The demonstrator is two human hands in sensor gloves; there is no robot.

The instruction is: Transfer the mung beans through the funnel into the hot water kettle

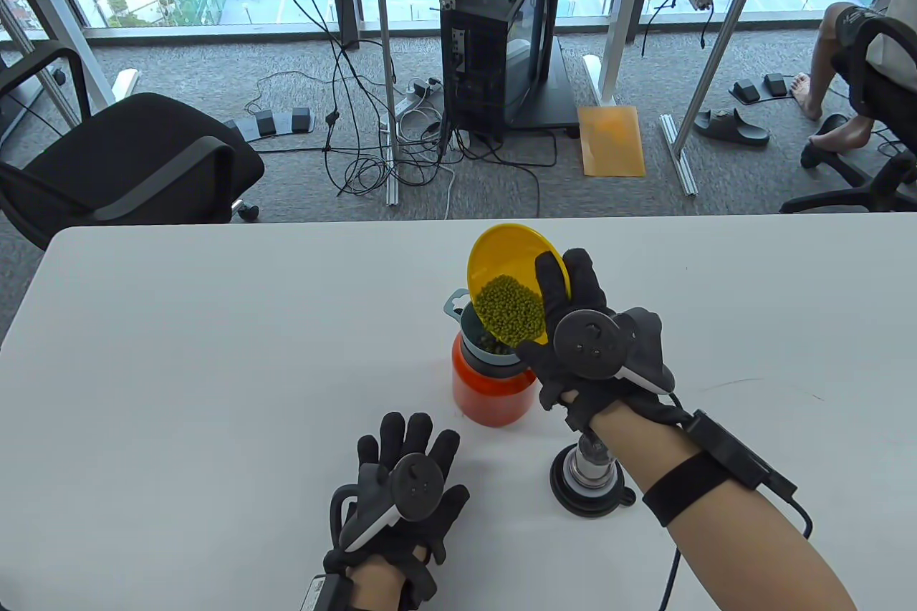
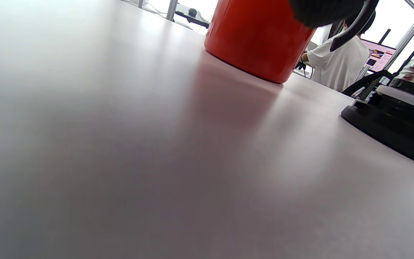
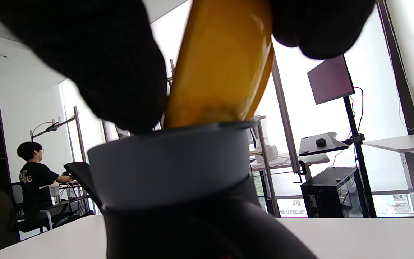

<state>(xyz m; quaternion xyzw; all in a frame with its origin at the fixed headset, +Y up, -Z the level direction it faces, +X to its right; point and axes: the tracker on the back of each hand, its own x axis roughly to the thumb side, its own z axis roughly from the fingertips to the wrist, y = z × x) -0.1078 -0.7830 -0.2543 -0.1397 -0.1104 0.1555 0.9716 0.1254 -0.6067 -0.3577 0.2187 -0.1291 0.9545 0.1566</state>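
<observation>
The right hand (image 1: pixel 584 332) grips the light, rigid yellow bowl (image 1: pixel 512 263) by its rim, tipping loose mung beans (image 1: pixel 510 314) into the funnel (image 1: pixel 478 335). The left hand (image 1: pixel 405 489) rests flat on the table (image 1: pixel 179 353), fingers spread, holding nothing.

Funnel (image 1: pixel 481 335) in kettle (image 1: pixel 493 392) mouth, bowl (image 1: pixel 514 290) of beans (image 1: pixel 511 314) tilted above kettle, lid (image 1: pixel 592 478) right-front of kettle, left hand (image 1: pixel 401 496) left-front of kettle

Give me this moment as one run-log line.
right hand: holds tilted yellow bowl | mung beans: sliding into grey funnel on red kettle | left hand: flat on table | lid: off
</observation>
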